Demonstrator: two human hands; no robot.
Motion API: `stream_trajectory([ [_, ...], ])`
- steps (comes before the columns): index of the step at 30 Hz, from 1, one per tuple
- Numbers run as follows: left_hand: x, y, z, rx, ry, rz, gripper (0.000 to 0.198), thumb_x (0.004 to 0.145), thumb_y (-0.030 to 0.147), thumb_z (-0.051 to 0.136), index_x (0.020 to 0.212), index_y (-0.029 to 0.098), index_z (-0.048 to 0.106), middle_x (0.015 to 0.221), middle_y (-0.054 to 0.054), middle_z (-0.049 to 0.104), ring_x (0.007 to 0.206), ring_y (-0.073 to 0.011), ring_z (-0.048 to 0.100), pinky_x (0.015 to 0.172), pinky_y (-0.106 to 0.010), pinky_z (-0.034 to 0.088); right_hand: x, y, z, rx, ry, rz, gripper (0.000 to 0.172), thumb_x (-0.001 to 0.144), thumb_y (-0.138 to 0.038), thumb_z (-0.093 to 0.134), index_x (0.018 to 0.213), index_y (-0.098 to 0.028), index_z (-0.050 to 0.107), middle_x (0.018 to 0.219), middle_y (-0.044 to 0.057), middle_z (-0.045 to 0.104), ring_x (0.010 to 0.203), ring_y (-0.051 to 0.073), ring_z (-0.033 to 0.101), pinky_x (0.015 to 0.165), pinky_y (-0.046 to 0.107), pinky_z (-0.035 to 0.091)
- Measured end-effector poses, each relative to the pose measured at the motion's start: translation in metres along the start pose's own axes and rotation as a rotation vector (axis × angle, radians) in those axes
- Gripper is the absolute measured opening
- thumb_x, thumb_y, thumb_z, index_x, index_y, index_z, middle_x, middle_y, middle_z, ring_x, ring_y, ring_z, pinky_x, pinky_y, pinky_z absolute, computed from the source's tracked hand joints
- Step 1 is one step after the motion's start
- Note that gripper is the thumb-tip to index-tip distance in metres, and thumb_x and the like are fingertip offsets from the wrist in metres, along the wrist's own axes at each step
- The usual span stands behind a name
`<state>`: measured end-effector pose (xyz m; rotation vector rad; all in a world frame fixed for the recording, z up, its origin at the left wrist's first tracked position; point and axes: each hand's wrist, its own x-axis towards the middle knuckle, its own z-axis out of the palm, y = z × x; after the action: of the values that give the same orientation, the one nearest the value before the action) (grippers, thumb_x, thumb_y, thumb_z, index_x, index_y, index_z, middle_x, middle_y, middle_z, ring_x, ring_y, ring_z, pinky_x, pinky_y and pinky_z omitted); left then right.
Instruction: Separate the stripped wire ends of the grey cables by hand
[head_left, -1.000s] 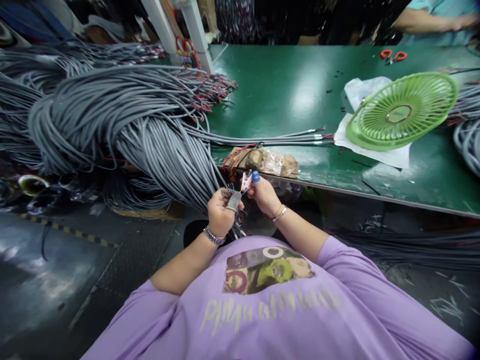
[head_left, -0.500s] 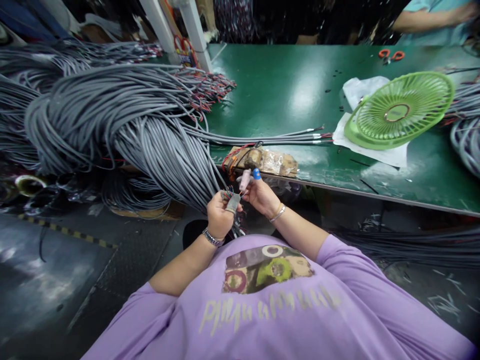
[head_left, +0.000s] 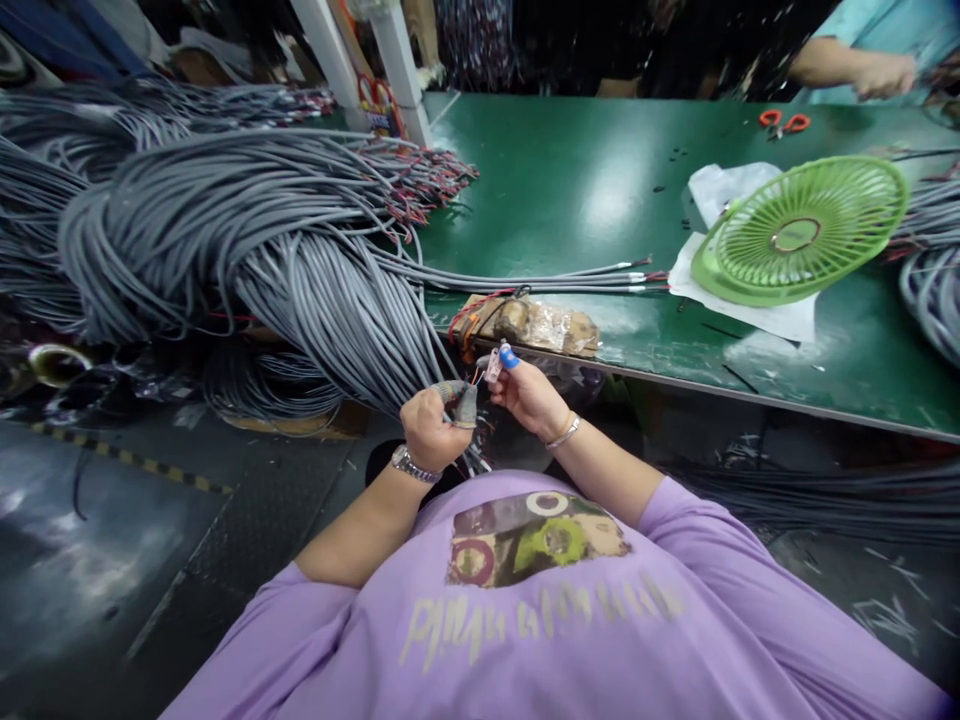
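The left hand (head_left: 429, 428) is clenched on a gray cable (head_left: 448, 388), just under the desk (head_left: 570, 180) edge. At its 2 o'clock, the right hand (head_left: 529, 395) pinches a pink clip (head_left: 493, 365). It is best to hold the cable still.

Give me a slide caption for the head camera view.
Left hand grips grey cables; right hand holds a pink tool at their wire ends, beside a green table.

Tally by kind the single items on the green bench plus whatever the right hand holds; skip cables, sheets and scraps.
Green fan grille: 1
Orange-handled scissors: 1
Brown wrapped block: 1
Small pink tool, in right hand: 1
Total: 4
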<state>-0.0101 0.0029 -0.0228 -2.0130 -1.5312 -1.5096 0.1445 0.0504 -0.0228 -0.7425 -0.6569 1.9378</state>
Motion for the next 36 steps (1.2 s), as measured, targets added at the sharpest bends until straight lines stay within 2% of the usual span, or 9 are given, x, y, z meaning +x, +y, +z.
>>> stream_trajectory([
  [7,-0.003,-0.005,0.008,0.065,-0.011,0.158,0.011,0.077,0.027,0.065,0.078,0.016,0.066,0.061,-0.006,0.068,0.055,-0.0165,0.065,0.059,-0.027,0.052,0.002,0.001,0.003,0.085,0.039,0.030,0.039,0.078,-0.054,0.070,0.079,-0.016,0.063,0.067,-0.002,0.058,0.055,0.006,0.044,0.051,0.018,0.037],
  [14,-0.008,-0.007,0.012,0.007,-0.087,0.078,0.011,0.075,0.028,0.066,0.078,0.017,0.066,0.063,-0.007,0.068,0.058,-0.0188,0.066,0.062,-0.029,0.051,0.005,0.004,0.006,0.095,0.081,0.005,0.037,0.081,-0.053,0.068,0.079,-0.016,0.065,0.069,-0.001,0.060,0.058,0.007,0.047,0.054,0.019,0.038],
  [18,-0.006,0.001,0.008,-0.154,-0.151,-0.184,0.015,0.073,0.032,0.069,0.076,0.018,0.065,0.064,-0.006,0.068,0.059,-0.0171,0.065,0.063,-0.028,0.051,0.003,0.005,0.001,0.114,0.044,0.078,0.045,0.083,-0.062,0.060,0.081,-0.018,0.065,0.073,0.000,0.063,0.060,0.008,0.050,0.055,0.020,0.041],
  [23,-0.007,0.016,-0.002,-0.745,-0.248,-0.756,0.024,0.078,0.039,0.070,0.074,0.017,0.059,0.054,0.002,0.061,0.046,-0.0105,0.056,0.049,-0.022,0.045,-0.002,0.002,-0.014,0.135,0.000,0.165,0.056,0.085,-0.070,0.049,0.082,-0.017,0.066,0.077,0.003,0.065,0.061,0.009,0.053,0.054,0.020,0.043],
  [26,-0.010,0.020,-0.010,-0.969,-0.293,-0.979,0.029,0.071,0.040,0.076,0.070,0.016,0.059,0.051,0.003,0.059,0.043,-0.0097,0.054,0.046,-0.022,0.045,-0.007,0.002,-0.021,0.104,-0.033,0.197,0.052,0.086,-0.065,0.053,0.085,-0.016,0.068,0.078,0.003,0.066,0.062,0.009,0.055,0.054,0.019,0.045],
  [29,-0.015,0.021,-0.016,-1.022,-0.348,-1.084,0.030,0.067,0.039,0.078,0.066,0.015,0.060,0.050,0.002,0.059,0.041,-0.0090,0.053,0.044,-0.021,0.045,-0.012,0.006,-0.025,0.078,-0.089,0.239,0.037,0.085,-0.052,0.062,0.087,-0.016,0.069,0.080,0.003,0.068,0.064,0.009,0.056,0.056,0.019,0.046],
  [31,-0.018,0.021,-0.019,-1.033,-0.364,-1.105,0.030,0.066,0.039,0.078,0.063,0.014,0.061,0.050,0.002,0.059,0.041,-0.0088,0.053,0.043,-0.021,0.045,-0.017,0.010,-0.025,0.044,-0.136,0.247,0.025,0.078,-0.038,0.072,0.089,-0.016,0.070,0.083,0.002,0.069,0.065,0.009,0.057,0.057,0.019,0.048],
  [33,-0.021,0.021,-0.021,-1.038,-0.364,-1.108,0.031,0.066,0.039,0.078,0.062,0.014,0.060,0.050,0.001,0.059,0.042,-0.0088,0.053,0.044,-0.021,0.045,-0.021,0.012,-0.024,-0.005,-0.181,0.235,0.025,0.069,-0.027,0.077,0.090,-0.015,0.070,0.084,0.001,0.070,0.064,0.008,0.057,0.058,0.019,0.048],
  [36,-0.024,0.022,-0.022,-1.043,-0.376,-1.103,0.032,0.066,0.039,0.079,0.061,0.014,0.060,0.050,0.001,0.060,0.042,-0.0088,0.053,0.044,-0.021,0.045,-0.026,0.011,-0.019,-0.066,-0.219,0.214,0.027,0.065,-0.022,0.079,0.088,-0.013,0.070,0.083,0.002,0.070,0.062,0.007,0.057,0.057,0.019,0.048],
])
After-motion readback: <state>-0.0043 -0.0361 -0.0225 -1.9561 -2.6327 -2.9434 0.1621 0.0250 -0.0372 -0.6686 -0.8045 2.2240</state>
